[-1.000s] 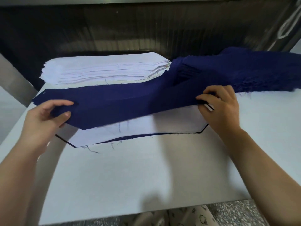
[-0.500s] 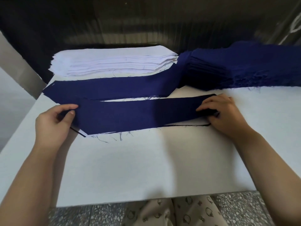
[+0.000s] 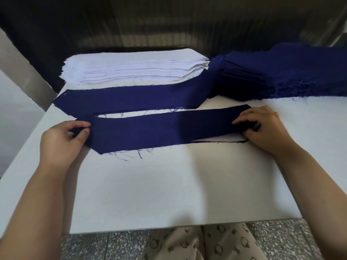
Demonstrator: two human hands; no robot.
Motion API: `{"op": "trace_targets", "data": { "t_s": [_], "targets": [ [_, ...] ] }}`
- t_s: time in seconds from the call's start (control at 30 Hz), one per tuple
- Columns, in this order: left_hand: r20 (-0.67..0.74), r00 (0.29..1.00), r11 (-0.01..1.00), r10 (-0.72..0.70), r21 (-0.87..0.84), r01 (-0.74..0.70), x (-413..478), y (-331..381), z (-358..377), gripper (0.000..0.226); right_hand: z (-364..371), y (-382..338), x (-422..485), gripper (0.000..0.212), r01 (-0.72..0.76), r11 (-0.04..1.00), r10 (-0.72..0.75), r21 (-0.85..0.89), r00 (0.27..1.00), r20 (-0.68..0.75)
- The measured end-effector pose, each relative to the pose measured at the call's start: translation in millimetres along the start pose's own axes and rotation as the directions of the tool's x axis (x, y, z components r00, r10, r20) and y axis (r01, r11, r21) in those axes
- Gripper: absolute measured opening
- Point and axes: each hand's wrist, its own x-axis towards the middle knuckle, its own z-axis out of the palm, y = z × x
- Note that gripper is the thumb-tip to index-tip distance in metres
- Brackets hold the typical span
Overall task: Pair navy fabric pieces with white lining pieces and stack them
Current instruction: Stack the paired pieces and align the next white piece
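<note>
Navy fabric piece [image 3: 159,130] is laid flat across the middle of the white table [image 3: 169,194], over a white lining piece [image 3: 120,152] visible only at its frayed edges. Its left end is pinched by the left hand [image 3: 62,139]. Behind it, a second navy strip [image 3: 127,98] is positioned, with the white lining stack [image 3: 131,70] farther back. Its right end is gripped by the right hand [image 3: 262,128]. At far right, the navy fabric stack [image 3: 281,74] is placed.
</note>
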Motion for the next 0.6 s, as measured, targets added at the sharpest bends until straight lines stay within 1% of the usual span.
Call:
{"op": "trace_targets", "data": {
  "t_s": [0.13, 0.27, 0.33, 0.4, 0.53, 0.6],
  "targets": [
    [0.017, 0.999, 0.999, 0.037, 0.033, -0.038, -0.4, 1.5, 0.5, 0.015, -0.4, -1.5, 0.4, 0.035, 0.053, 0.999, -0.053, 0.013, 0.998, -0.017],
    [0.044, 0.999, 0.998, 0.025, 0.051, -0.027, -0.5, 5.4, -1.6, 0.017, 0.8, -1.6, -0.3, 0.037, 0.068, 0.997, -0.061, 0.042, 0.987, -0.149],
    [0.055, 0.998, 0.998, 0.024, 0.057, -0.027, -1.3, 6.8, -2.3, 0.017, 1.2, -1.7, -1.0, 0.039, 0.081, 0.996, -0.074, 0.027, 0.979, -0.188],
    [0.052, 0.998, 0.997, 0.023, 0.067, -0.027, -1.6, 7.9, -2.8, 0.017, 1.6, -0.7, -1.1, 0.040, 0.088, 0.996, -0.084, 0.013, 0.979, -0.184],
    [0.055, 0.998, 0.999, 0.021, 0.043, -0.023, -2.3, 9.0, -2.8, 0.017, 0.8, 0.7, -1.2, 0.041, 0.100, 0.995, -0.100, -0.007, 0.990, -0.099],
    [0.059, 0.998, 0.999, 0.017, 0.031, -0.019, -2.4, 8.2, -2.6, 0.017, 1.0, 0.4, -0.8, 0.042, 0.103, 0.994, -0.105, -0.024, 0.991, -0.086]
  ]
}}
